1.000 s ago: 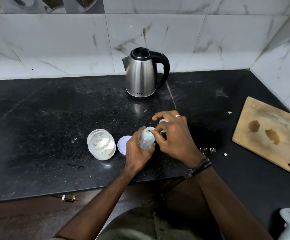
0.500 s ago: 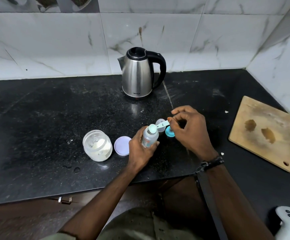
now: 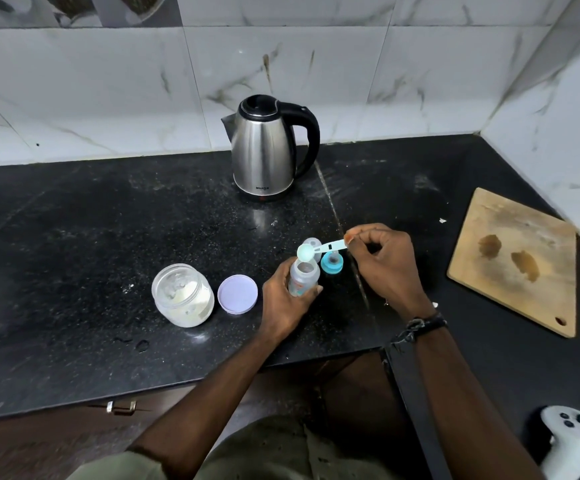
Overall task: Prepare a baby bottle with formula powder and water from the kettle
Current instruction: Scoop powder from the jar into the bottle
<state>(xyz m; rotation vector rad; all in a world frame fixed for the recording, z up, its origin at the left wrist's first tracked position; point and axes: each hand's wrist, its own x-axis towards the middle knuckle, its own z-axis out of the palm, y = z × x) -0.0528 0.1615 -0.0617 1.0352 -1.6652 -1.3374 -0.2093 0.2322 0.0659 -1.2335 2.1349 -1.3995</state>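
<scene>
My left hand grips a small clear baby bottle standing upright and uncapped on the black counter. My right hand pinches the handle of a pale green measuring scoop, whose bowl sits right over the bottle's mouth. Behind the bottle lie the teal nipple ring and a clear cap. An open glass jar of white formula powder stands to the left, its lilac lid flat beside it. The steel kettle with a black handle stands at the back.
A wooden cutting board lies at the right by the tiled wall corner. A white controller sits at the bottom right. Water drops and crumbs dot the counter. The counter's front edge runs just below my wrists.
My right hand drew back from the bottle's mouth to the right, and the scoop it pinches came into sight over the bottle. The left hand kept its grip on the bottle.
</scene>
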